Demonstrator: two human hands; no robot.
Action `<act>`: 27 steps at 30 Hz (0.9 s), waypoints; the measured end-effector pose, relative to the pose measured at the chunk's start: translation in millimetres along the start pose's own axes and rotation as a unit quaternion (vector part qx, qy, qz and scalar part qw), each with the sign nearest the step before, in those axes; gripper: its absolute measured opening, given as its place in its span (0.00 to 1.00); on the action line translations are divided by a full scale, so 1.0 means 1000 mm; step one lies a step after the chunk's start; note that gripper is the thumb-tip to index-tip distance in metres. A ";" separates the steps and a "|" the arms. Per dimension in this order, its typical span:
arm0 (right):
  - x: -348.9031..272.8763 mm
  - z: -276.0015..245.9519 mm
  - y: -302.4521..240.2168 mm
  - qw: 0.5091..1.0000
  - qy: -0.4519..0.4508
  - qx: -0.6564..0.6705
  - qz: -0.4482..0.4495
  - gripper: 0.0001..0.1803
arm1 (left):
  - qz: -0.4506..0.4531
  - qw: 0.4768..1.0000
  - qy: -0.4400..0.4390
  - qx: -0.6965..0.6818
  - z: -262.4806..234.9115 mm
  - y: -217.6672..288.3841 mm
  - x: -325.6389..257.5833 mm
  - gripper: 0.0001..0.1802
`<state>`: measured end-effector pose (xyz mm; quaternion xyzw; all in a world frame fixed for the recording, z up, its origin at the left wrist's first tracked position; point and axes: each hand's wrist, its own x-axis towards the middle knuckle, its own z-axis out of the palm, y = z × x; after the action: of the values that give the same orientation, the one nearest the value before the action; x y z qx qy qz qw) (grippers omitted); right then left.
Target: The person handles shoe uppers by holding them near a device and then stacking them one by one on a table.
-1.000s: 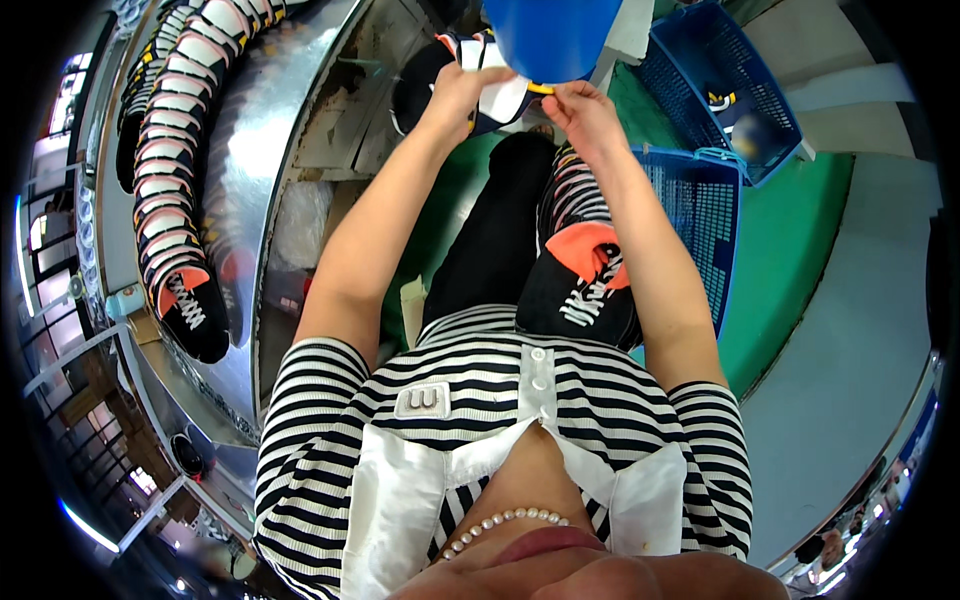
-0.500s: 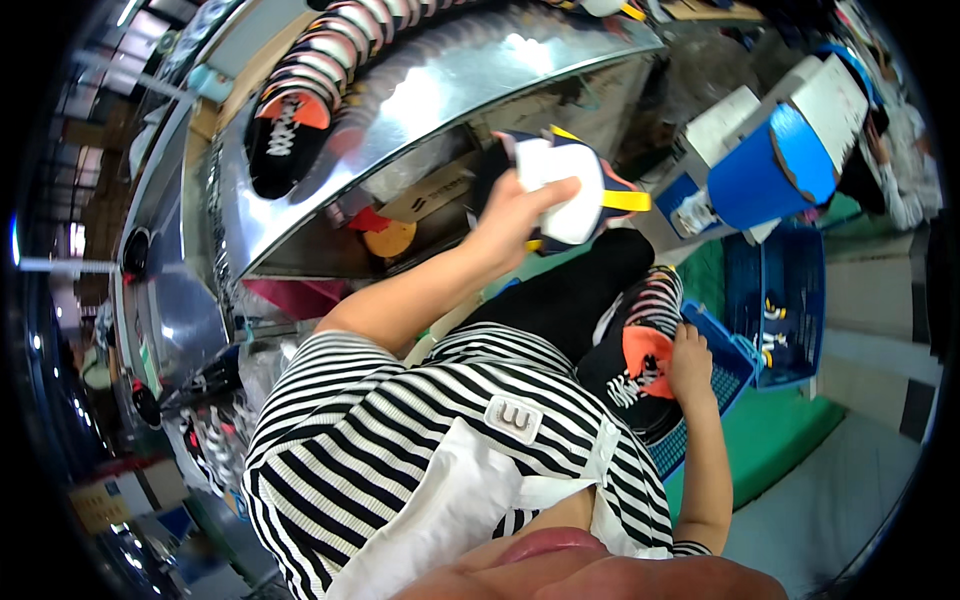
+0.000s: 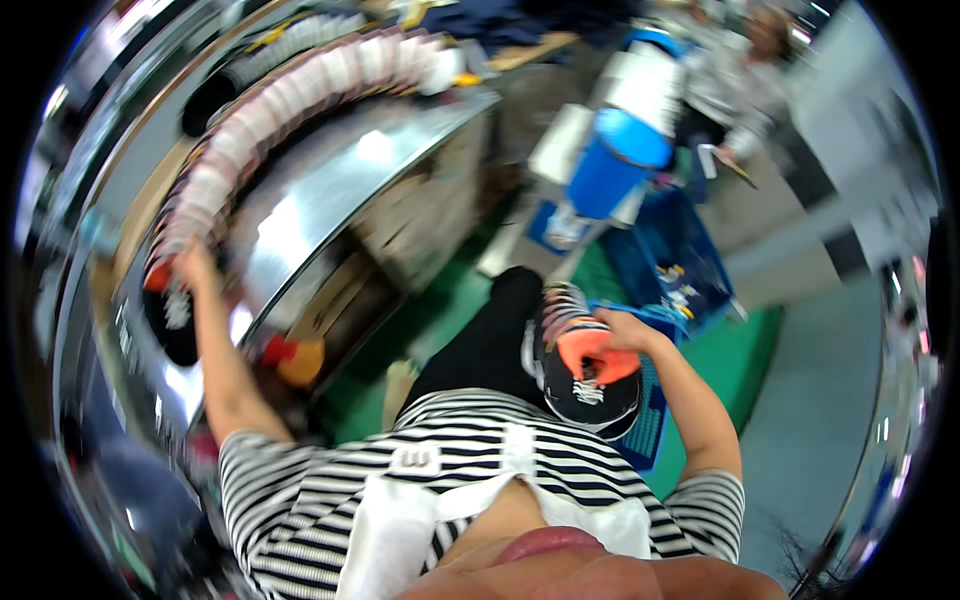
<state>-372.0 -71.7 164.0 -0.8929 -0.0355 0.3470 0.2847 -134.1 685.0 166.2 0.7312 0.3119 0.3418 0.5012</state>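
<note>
A curved row of nested shoe uppers (image 3: 232,143) lies on the metal table (image 3: 290,225) at the left. Its near end is a black and orange upper (image 3: 172,318) with white laces. My left hand (image 3: 196,264) touches the row by the orange collar; motion blur hides how its fingers are set. Over my lap, a black shoe upper (image 3: 592,400) with orange lining and white laces fronts a short nested stack. My right hand (image 3: 632,334) grips its orange collar, the thumb and some fingers out of sight behind the lining.
A blue bin (image 3: 618,165) and white boxes stand ahead to the right. Beside them a blue crate (image 3: 680,255) holds small pieces. Another blue basket (image 3: 648,425) sits under the lap stack. A person (image 3: 735,95) is at the far right. Under the table is a box (image 3: 335,300).
My left hand has moved left from in front of me to the row on the table; the white and navy piece it held is no longer in it. The view has turned. My right hand stays on the upper.
</note>
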 end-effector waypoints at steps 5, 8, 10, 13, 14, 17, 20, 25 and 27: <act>-0.047 0.013 -0.011 0.933 0.080 0.352 -0.002 0.32 | 0.268 0.961 -0.029 -0.055 -0.017 -0.017 -0.016 0.25; -0.064 0.005 -0.044 0.864 0.203 0.461 -0.023 0.28 | 0.365 0.918 0.086 0.127 -0.030 0.002 -0.094 0.25; -0.049 0.010 -0.043 0.846 0.315 0.428 -0.035 0.30 | 0.244 0.950 -0.164 -0.104 -0.011 0.086 -0.212 0.23; -0.004 0.026 -0.047 0.825 0.467 0.318 0.012 0.33 | 0.004 0.654 -0.680 -0.330 -0.007 0.206 -0.367 0.22; 0.019 0.036 -0.040 0.813 0.534 0.231 0.026 0.36 | -0.062 0.541 -0.770 -0.332 -0.009 0.224 -0.405 0.23; 0.043 0.046 -0.111 0.781 0.588 0.210 0.020 0.41 | -0.274 0.504 -0.777 -0.259 0.031 0.200 -0.457 0.24; 0.053 0.063 -0.140 0.788 0.582 0.201 -0.025 0.40 | -0.302 0.601 -0.710 -0.210 0.093 0.167 -0.480 0.24; 0.021 0.043 -0.115 0.793 0.398 0.429 -0.171 0.48 | -0.341 0.638 -0.637 -0.267 0.104 0.130 -0.472 0.21; 0.033 0.040 -0.098 0.780 0.428 0.418 -0.183 0.41 | -0.306 0.632 -0.669 -0.243 0.079 0.141 -0.471 0.26</act>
<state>-359.7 38.4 172.4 -0.7195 0.0761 -0.1485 0.6742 -323.1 224.9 190.0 0.4734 0.0027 -0.3503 0.8082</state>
